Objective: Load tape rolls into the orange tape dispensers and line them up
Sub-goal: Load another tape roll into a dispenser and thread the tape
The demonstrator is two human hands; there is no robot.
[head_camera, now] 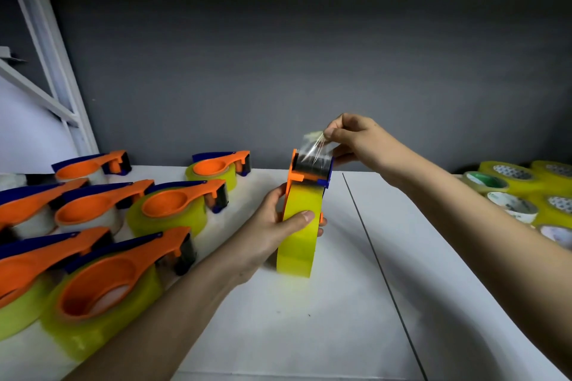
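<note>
A yellow tape roll (298,226) fitted in an orange tape dispenser (301,175) is held upright near the centre of the white worktop (309,318), its lower edge on or just above the surface; which cannot be told. The roll is gripped by the left hand (272,226), with the thumb laid across the yellow face and the fingers curled round the far side. At about 1 o'clock from the roll, the free clear tape end (315,147) is pinched between thumb and fingertips of the right hand (356,139) and is drawn up over the dispenser's head.

Toward 9 o'clock, loaded dispensers (173,204) are laid on their sides in rough rows, orange handles uppermost, some on yellow rolls and some on paler ones. One more loaded dispenser (216,168) is seen at 11 o'clock by the grey wall (278,40). At 3 o'clock, spare tape rolls (510,185) are clustered flat at the worktop's edge. A thin seam (377,263) is seen running across the worktop just right of the held roll.
</note>
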